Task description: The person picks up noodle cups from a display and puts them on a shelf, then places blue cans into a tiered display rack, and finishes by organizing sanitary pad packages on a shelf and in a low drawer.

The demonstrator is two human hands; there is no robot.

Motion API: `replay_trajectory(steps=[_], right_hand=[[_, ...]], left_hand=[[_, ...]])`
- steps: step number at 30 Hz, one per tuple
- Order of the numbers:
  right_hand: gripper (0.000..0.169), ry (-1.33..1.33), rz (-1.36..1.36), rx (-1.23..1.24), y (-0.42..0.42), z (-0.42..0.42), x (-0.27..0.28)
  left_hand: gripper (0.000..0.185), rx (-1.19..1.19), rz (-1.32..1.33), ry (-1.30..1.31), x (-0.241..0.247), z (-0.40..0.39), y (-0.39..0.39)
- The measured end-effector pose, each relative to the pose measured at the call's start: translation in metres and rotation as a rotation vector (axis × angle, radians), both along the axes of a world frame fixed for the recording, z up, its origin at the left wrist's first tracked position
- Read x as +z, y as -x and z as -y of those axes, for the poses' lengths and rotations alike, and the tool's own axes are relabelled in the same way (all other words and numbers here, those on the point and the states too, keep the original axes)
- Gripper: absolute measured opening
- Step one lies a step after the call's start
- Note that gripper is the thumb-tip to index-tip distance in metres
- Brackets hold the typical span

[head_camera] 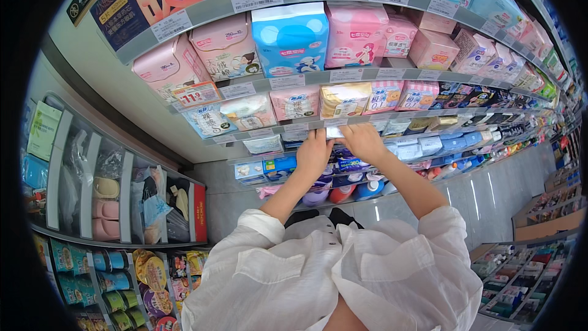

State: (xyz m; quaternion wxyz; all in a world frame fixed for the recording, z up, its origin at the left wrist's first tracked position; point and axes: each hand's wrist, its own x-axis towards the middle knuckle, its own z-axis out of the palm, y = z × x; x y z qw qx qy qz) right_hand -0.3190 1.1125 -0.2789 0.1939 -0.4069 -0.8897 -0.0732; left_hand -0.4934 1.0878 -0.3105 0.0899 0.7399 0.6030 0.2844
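Note:
A small white pack (335, 132) shows between my two hands, at a lower shelf just beneath a shelf edge lined with price tags. My left hand (315, 148) is against its left side with the fingers bent. From the right, my right hand (363, 141) closes on the same pack; its fingertips are partly hidden by the shelf edge. Right above stands a gold-and-white pack of sanitary pads (345, 101), beside a pink pack (295, 103). To the left of my hands lies another white pack (263, 145) on the same shelf.
A blue pack of pads (290, 40) and a pink one (355, 36) fill the shelf higher up. Bottles (369, 189) line the lowest shelf near my feet. At left, a rack holds slippers (106, 209); below it are instant noodle cups (155, 272). Grey tiles (496, 184) form the floor.

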Motion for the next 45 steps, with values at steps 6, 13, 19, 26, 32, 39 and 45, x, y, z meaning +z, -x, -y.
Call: replay_trajectory(steps=[6, 13, 19, 26, 32, 39, 45], right_hand=[[0.03, -0.261, -0.114, -0.181, -0.034, -0.003, -0.04], [0.034, -0.151, -0.187, -0.298, -0.043, -0.008, -0.038], [0.046, -0.3, -0.331, -0.186, -0.034, 0.03, -0.038], [0.033, 0.09, -0.459, 0.113, 0.015, 0.07, -0.048], [0.032, 0.329, -0.447, 0.422, 0.176, 0.075, -0.016], [0.036, 0.142, -0.111, 0.076, 0.322, 0.017, -0.03], [0.028, -0.228, 0.164, -0.04, 0.343, -0.038, -0.058]], left_hand=[[0.031, 0.026, 0.035, -0.164, -0.002, -0.005, -0.001], [0.028, 0.069, 0.044, -0.206, -0.012, -0.002, 0.001], [0.013, 0.066, 0.289, -0.26, -0.028, 0.032, 0.031], [0.017, 0.517, 0.378, -0.223, -0.027, 0.061, 0.151], [0.041, 0.728, 0.259, -0.02, -0.027, 0.008, 0.253], [0.016, 0.346, 0.234, 0.055, -0.056, -0.044, 0.3], [0.018, 0.272, 0.213, 0.025, -0.048, -0.015, 0.283]])
